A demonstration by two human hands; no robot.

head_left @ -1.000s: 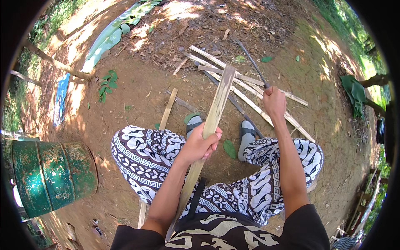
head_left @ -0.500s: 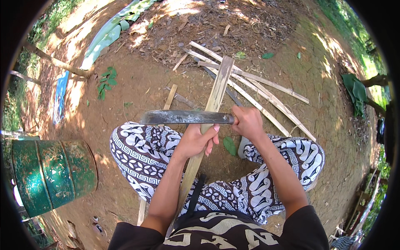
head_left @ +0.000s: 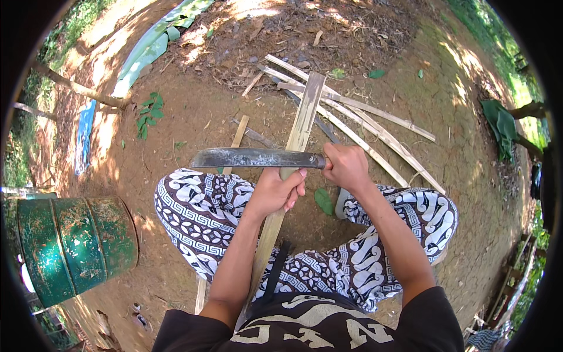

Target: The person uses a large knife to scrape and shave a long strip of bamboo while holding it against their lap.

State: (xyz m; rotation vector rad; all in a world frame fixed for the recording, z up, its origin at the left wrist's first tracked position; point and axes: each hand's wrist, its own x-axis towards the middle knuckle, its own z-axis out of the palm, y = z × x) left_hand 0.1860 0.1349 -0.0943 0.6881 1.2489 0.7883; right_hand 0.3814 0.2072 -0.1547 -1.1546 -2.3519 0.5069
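Note:
My right hand (head_left: 347, 168) grips the handle of a machete (head_left: 252, 158), its wide dark blade pointing left across a long flat wooden strip (head_left: 305, 114). Just below the blade, my left hand (head_left: 275, 192) is wrapped round that strip, thumb on top. The strip slants from my lap away to the far middle, its far end pale and scraped. Whether the blade's edge touches the wood I cannot tell. Beyond the strip lie several split wooden strips (head_left: 375, 138) on the ground, and a short piece of wood (head_left: 236, 141) lies left of it.
A rusty green metal drum (head_left: 76, 243) is at the left. Bare soil (head_left: 469, 223) surrounds my bent, patterned-trousered legs (head_left: 205, 220). Large green leaves (head_left: 146, 56) lie at the far left, near a blue sheet (head_left: 85, 135) and a branch (head_left: 82, 88).
The machete and my right hand have shifted slightly left and away from me. The strip's far end has moved a little left and farther out.

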